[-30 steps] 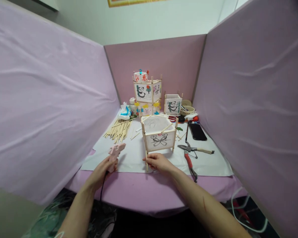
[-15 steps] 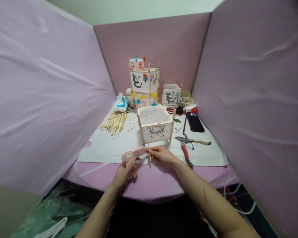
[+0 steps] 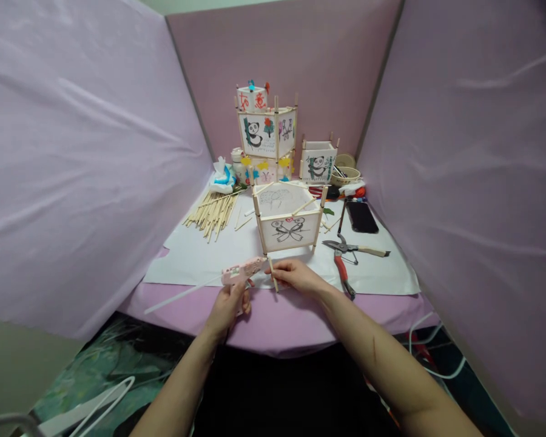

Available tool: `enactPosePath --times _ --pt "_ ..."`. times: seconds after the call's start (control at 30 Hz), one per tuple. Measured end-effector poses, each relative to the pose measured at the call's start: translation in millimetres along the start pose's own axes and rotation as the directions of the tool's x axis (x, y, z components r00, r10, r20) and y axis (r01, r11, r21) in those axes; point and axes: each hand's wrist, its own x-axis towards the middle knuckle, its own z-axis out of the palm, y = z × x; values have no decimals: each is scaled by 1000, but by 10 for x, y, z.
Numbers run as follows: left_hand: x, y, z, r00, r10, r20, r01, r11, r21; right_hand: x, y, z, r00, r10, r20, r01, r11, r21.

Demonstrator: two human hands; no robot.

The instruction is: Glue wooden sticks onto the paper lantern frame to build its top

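My left hand [image 3: 232, 302] is wrapped round the handle of a pink hot glue gun [image 3: 236, 273], with a long white glue stick [image 3: 182, 295] trailing out of its back. The gun's nozzle points right, close to the upper end of a short wooden stick [image 3: 274, 280]. Between the fingertips of my right hand [image 3: 295, 274] that stick is pinched, slanting towards me. Just beyond both hands stands a lantern frame [image 3: 289, 233] of sticks and white panels, its front drawn with two birds. Loose sticks lie across its top.
A pile of wooden sticks [image 3: 212, 215] lies left, near a tissue pack [image 3: 222, 176]. Pruning shears [image 3: 344, 273] and a phone [image 3: 362, 217] lie right. Behind stand a tiered lantern [image 3: 266, 136], a small panda lantern [image 3: 318, 162] and a basket [image 3: 346, 176]. Pink cloth walls enclose the table.
The view has tilted slightly down, so things sit higher in it. The stick in my right hand now slants more, its upper end towards the gun's nozzle. Both hands keep their holds.
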Motion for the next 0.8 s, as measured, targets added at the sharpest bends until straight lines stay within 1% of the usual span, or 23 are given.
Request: enactPosePath --times 0.17,0.57,0.8 --pt "-1 14 17 1000 -7 -17 8 999 34 3 10 -4 1000 9 -5 -9 1000 -1" --pt "6 -19 1 1000 -2 -4 2 999 52 2 -14 -9 1000 12 6 -12 1000 -9" --pt "7 -17 6 1000 -7 -20 8 997 81 0 3 -11 1000 2 8 -2 1000 6"
